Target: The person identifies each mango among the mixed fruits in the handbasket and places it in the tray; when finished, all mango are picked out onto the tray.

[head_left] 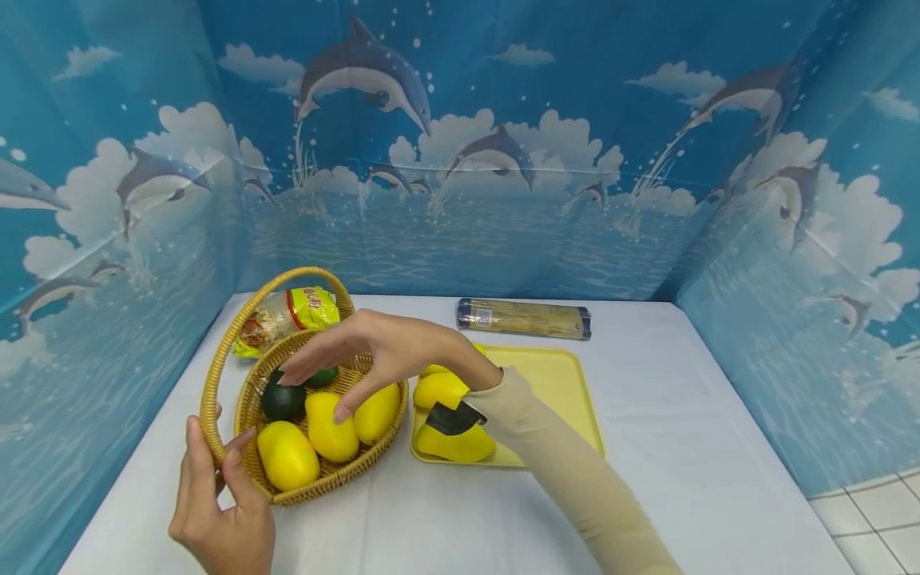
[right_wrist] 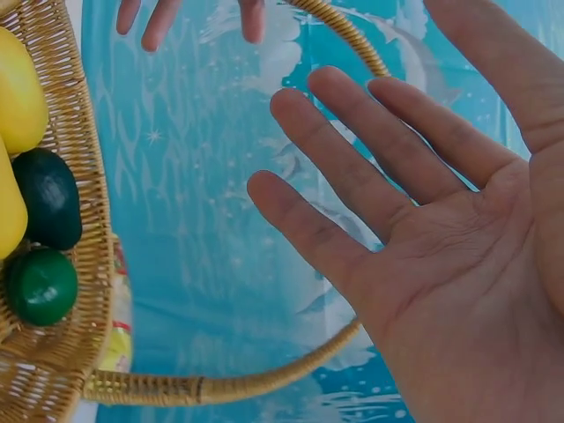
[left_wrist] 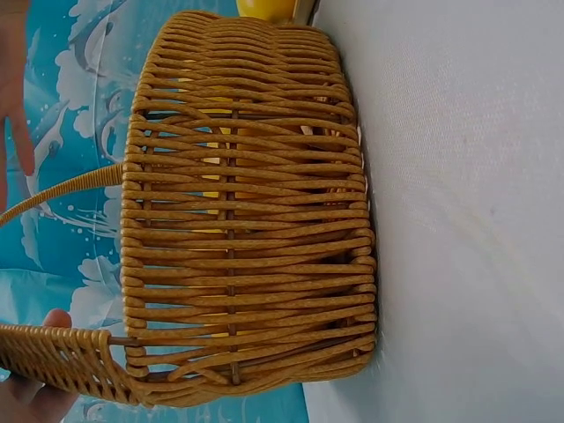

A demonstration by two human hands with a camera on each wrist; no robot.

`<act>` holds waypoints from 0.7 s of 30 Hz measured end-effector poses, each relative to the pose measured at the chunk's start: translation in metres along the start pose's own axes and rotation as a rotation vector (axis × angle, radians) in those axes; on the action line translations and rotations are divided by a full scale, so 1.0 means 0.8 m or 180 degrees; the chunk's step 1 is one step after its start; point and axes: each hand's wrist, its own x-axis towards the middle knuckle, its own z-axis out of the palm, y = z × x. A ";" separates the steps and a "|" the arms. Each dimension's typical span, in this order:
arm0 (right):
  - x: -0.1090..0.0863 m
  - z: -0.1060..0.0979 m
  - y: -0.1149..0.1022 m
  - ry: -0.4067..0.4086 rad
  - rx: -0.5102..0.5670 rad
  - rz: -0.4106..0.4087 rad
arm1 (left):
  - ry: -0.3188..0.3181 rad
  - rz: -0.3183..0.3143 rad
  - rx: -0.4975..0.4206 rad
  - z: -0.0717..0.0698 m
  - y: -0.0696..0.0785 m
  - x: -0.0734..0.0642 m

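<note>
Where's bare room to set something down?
Bare: the table right of the tray, the strip in front, left of the sleeve, and the tray's back right. Crowded: table's left, with basket, bag and left hand; the tray's left, with yellow fruit.

We tag the basket (left_wrist: 247, 220) golden tan, woven pattern; handle (head_left: 212, 391) same tan, wrapped. Mangoes (head_left: 287, 455) we log plain yellow, avocado (head_left: 283, 397) blackish green, lime (right_wrist: 41, 286) brighter green. Tray (head_left: 568, 391) pale yellow. Bag (head_left: 283, 318) yellow with red. Roll (head_left: 525, 318) straw, dark ends. Sleeve (head_left: 568, 463) beige, cuff band (head_left: 454, 418) black. Cloth (head_left: 690, 479) white. Backdrop (head_left: 431, 231) blue, printed dolphins, white clouds, ripples. Tiles (head_left: 884, 511) white, dark grid.
</note>
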 end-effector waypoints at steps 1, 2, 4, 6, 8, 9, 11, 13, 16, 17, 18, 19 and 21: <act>0.003 -0.002 0.002 -0.0025 0.0057 0.0032 | 0.0009 0.0009 -0.0032 0.000 0.000 0.000; 0.007 -0.004 0.005 -0.0041 0.0090 0.0067 | 0.0012 0.0017 -0.0060 0.000 0.001 0.001; 0.013 -0.008 0.012 -0.0071 0.0131 0.0122 | 0.0029 0.0031 -0.0114 0.001 0.002 0.001; 0.020 -0.011 0.021 -0.0092 0.0180 0.0170 | 0.0026 0.0027 -0.0106 0.001 0.003 0.001; 0.026 -0.015 0.031 -0.0097 0.0203 0.0223 | 0.0022 0.0028 -0.0098 0.001 0.002 0.001; 0.029 -0.017 0.035 -0.0090 0.0231 0.0257 | 0.0018 0.0025 -0.0089 0.001 0.002 0.001; 0.034 -0.019 0.045 -0.0064 0.0295 0.0317 | 0.0005 0.0015 -0.0065 0.001 0.001 0.000; 0.037 -0.022 0.053 -0.0026 0.0357 0.0365 | 0.0003 0.0013 -0.0063 0.001 0.000 0.000; 0.041 -0.025 0.065 0.0021 0.0443 0.0452 | 0.0002 0.0000 -0.0043 0.001 0.000 0.000; 0.042 -0.026 0.069 0.0030 0.0465 0.0477 | -0.0003 -0.0005 -0.0029 0.001 0.000 0.000; 0.042 -0.026 0.072 0.0035 0.0495 0.0503 | -0.0005 -0.0006 -0.0019 0.001 0.000 0.000; 0.043 -0.027 0.076 0.0038 0.0509 0.0531 | -0.0008 -0.0007 -0.0011 0.001 0.000 0.000; 0.043 -0.026 0.082 0.0042 0.0549 0.0576 | -0.0010 -0.0004 0.0000 0.001 0.000 0.000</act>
